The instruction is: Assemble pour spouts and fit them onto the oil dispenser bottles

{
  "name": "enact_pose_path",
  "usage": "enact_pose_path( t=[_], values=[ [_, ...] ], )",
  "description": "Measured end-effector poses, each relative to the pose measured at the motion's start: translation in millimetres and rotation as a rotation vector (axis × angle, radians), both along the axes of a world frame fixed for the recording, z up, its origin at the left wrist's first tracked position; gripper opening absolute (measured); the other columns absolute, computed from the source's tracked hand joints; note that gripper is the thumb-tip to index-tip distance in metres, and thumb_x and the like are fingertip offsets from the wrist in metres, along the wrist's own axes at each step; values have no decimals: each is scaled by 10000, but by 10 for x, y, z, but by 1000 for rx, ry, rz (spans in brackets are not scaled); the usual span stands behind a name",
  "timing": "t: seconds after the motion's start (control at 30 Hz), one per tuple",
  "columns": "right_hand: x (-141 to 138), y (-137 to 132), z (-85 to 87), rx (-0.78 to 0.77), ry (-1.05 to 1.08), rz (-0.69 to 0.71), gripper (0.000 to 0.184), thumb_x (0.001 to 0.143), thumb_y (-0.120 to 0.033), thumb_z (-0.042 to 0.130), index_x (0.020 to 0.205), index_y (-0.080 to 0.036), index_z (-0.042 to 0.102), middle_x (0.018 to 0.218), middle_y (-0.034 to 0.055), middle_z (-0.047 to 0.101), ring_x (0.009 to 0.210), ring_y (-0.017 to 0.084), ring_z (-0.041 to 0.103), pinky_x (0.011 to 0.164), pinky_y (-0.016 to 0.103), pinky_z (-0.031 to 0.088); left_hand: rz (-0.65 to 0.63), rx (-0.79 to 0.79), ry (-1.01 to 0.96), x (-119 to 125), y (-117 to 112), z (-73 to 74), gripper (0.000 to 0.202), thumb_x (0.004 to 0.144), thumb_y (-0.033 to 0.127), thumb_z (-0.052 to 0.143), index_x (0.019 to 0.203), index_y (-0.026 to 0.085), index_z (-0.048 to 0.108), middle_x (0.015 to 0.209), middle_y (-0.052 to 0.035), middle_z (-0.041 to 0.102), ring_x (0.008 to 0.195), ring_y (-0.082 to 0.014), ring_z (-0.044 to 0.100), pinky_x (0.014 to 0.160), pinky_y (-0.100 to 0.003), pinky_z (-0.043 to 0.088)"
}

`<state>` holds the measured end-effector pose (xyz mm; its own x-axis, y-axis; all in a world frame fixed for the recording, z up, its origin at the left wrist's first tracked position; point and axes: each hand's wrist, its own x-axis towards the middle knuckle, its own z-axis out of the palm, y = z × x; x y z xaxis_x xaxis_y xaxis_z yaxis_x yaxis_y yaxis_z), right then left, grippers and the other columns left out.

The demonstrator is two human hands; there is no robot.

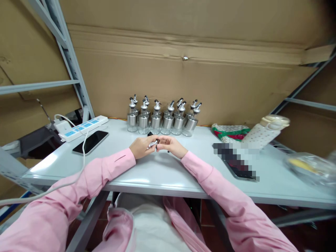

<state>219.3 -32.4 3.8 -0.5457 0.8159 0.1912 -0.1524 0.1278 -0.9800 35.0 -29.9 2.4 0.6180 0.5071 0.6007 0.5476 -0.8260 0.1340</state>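
Both hands meet over the middle of the table. My left hand (pixel 141 147) is closed around a small silver-and-black pourer spout (pixel 152 144), which looks like those on the bottles behind. From the other side, my right hand (pixel 173 146) pinches its dark end between thumb and fingers. My fingers hide part of the spout. A small black piece (pixel 149 133) lies on the table just beyond my left hand. Behind the hands, several glass oil bottles (pixel 167 122) with steel sleeves stand upright in two rows, each topped by a pourer spout.
On the left are a white power strip (pixel 86 127), a phone (pixel 91 142) and a white cable (pixel 84 147) crossing my left sleeve. To the right lie a second phone (pixel 243 171), a colourful packet (pixel 231 132), a tilted cup (pixel 265 131) and a clear plastic-wrapped item (pixel 312 168). Cardboard (pixel 199 84) backs the table.
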Motion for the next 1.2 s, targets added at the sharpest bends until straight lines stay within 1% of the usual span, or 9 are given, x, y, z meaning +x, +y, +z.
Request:
enact_pose_path(
  t=[0.13, 0.23, 0.33, 0.4, 0.57, 0.73, 0.87, 1.03, 1.2],
  values=[
    [-8, 16, -21, -35, 16, 49, 333, 564, -244, 771, 850, -169, 617, 674, -34, 659, 603, 94, 620, 655, 251, 511, 41, -29, 28, 5, -22, -5, 284, 810, 241, 408, 1081, 165, 445, 808, -21, 620, 559, -115, 578, 536, -209, 396],
    [-13, 49, -71, -54, 40, 18, 327, 538, -224, 785, 820, -181, 624, 728, -35, 664, 630, 81, 613, 668, 229, 504, 22, -82, 33, 6, -28, -20, 272, 835, 254, 383, 1090, 170, 427, 824, -27, 625, 633, -137, 609, 564, -221, 423],
    [-18, 92, -133, -69, 42, 0, 343, 504, -212, 798, 804, -195, 631, 750, -36, 665, 638, 85, 609, 675, 230, 502, -5, -116, 4, 3, -25, -37, 263, 871, 250, 318, 1101, 179, 423, 874, -48, 632, 750, -164, 629, 649, -250, 456],
    [-22, 113, -161, -75, 64, -10, 373, 470, -213, 809, 797, -204, 632, 735, -40, 663, 640, 91, 610, 667, 233, 500, -2, -149, 3, 2, -25, -45, 249, 875, 262, 300, 1064, 181, 440, 857, -48, 633, 730, -174, 630, 638, -261, 460],
    [-44, 114, -163, -63, 73, -18, 360, 466, -217, 809, 775, -147, 637, 708, -22, 661, 614, 87, 599, 658, 241, 479, -44, -224, -27, -2, -35, -66, 272, 881, 276, 263, 1072, 182, 432, 889, -54, 623, 775, -174, 625, 683, -267, 459],
    [-53, 91, -137, -84, 69, -57, 368, 440, -231, 819, 747, -134, 641, 685, -18, 657, 601, 95, 603, 670, 262, 471, -87, -266, -77, -7, -22, -115, 279, 900, 282, 254, 1119, 206, 409, 944, -41, 621, 805, -154, 614, 716, -251, 454],
    [-54, 84, -112, -76, 49, -86, 388, 440, -264, 821, 750, -115, 642, 638, -4, 650, 579, 114, 617, 681, 300, 484, -92, -251, -134, -7, 8, -139, 270, 906, 288, 273, 1126, 221, 413, 919, -23, 618, 790, -142, 613, 707, -232, 465],
    [-79, 62, -63, -111, 102, -62, 463, 432, -310, 825, 805, -109, 638, 608, 12, 651, 553, 152, 636, 642, 348, 509, -77, -199, -106, -7, 48, -102, 260, 913, 286, 284, 1129, 228, 416, 978, -43, 608, 837, -145, 625, 717, -223, 478],
    [-95, 22, -9, -89, 106, -61, 471, 454, -354, 814, 815, -93, 662, 639, 33, 654, 548, 149, 628, 639, 353, 506, -63, -139, -105, -10, 54, -77, 230, 906, 289, 319, 1084, 231, 452, 916, -24, 628, 759, -135, 634, 663, -209, 481]
  ],
)
